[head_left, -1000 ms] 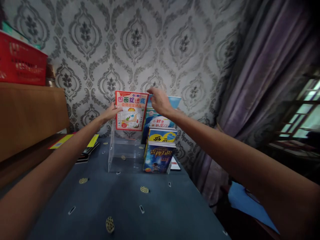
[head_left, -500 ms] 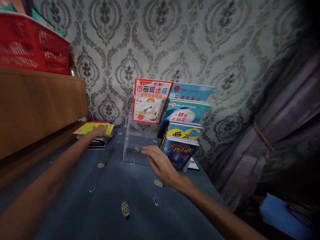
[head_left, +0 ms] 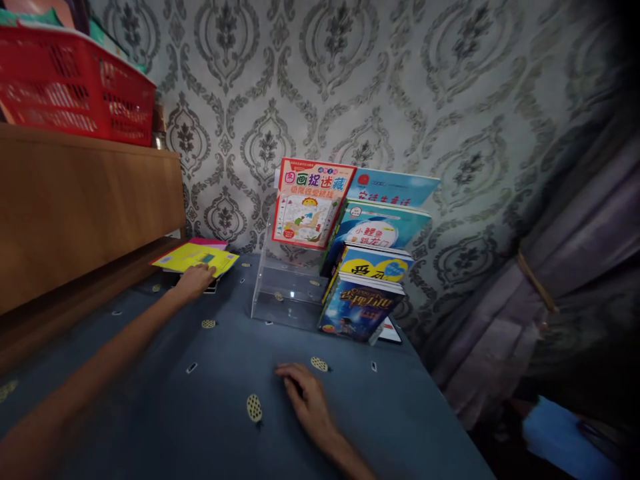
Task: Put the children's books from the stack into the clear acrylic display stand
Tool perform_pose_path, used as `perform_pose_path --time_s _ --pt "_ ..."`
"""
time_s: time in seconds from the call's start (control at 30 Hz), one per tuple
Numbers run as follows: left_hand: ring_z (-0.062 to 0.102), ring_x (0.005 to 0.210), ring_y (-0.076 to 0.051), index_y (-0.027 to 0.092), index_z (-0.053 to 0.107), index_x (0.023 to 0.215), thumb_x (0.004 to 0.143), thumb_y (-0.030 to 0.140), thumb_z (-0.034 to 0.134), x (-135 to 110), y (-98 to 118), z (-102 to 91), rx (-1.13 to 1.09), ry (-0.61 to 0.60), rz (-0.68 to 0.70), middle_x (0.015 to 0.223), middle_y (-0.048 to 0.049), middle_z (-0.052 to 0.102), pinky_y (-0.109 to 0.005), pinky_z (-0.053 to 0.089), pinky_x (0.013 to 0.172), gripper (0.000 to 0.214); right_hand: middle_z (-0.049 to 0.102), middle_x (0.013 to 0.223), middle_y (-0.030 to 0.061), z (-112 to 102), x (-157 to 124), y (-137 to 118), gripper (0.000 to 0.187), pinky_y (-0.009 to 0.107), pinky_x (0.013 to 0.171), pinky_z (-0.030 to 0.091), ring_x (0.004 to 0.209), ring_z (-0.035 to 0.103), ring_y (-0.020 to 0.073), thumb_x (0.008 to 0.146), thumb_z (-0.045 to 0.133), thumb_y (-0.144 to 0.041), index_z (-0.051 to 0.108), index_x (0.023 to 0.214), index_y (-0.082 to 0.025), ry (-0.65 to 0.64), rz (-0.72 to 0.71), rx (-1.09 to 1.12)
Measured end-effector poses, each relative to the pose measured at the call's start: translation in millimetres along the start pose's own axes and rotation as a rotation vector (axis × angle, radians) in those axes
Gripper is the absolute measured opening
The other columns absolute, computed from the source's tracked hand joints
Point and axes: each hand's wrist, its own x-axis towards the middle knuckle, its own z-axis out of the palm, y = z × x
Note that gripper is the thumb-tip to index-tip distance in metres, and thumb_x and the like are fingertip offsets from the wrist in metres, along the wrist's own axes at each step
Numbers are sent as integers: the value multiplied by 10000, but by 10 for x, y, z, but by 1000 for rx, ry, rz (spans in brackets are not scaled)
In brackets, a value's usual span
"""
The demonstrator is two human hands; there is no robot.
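My left hand (head_left: 196, 281) is at the near edge of a yellow book (head_left: 186, 256), fingers bent over the edge and closed on it; the thumb is hidden. This book tops a small stack at the far left, with a pink cover (head_left: 206, 242) showing behind it. My right hand (head_left: 307, 403) is low over the cloth in front, loosely curved, thumb apart from the fingers, holding nothing. Beyond it stands a clear acrylic book rack (head_left: 260, 283). A red-bordered picture book (head_left: 314, 203) leans at its top left; blue-covered books (head_left: 357, 307) fill its right side in tiers.
A dark blue patterned cloth (head_left: 225, 373) covers the table. On the left, a wooden cabinet (head_left: 90, 213) carries a red plastic basket (head_left: 75, 87). A flat, dark-edged object (head_left: 391, 331) lies behind the rack's right side. A tied curtain (head_left: 500, 333) hangs at the right.
My right hand has drawn back from the rack toward the front of the table. My left hand has shifted from atop the yellow book to its near edge, and the book has turned slightly.
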Motion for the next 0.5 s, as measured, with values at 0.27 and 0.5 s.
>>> perform_pose_path --time_s 0.27,0.5 --pt "500 1393 -262 214 552 1403 953 167 452 -1338 -136 337 12 -49 233 1482 -118 561 -404 386 1151 464 772 1069 105 -34 25 -44 300 460 943 570 1034 724 274 931 484 -351 762 967 -244 -15 39 59" --pt "522 1379 -254 239 532 1430 958 131 459 -2198 426 347 -10 -76 266 1483 -104 570 -416 422 1126 490 763 1082 111 9 34 -166 291 446 944 557 1039 709 262 940 477 -306 749 996 -218 -35 23 26"
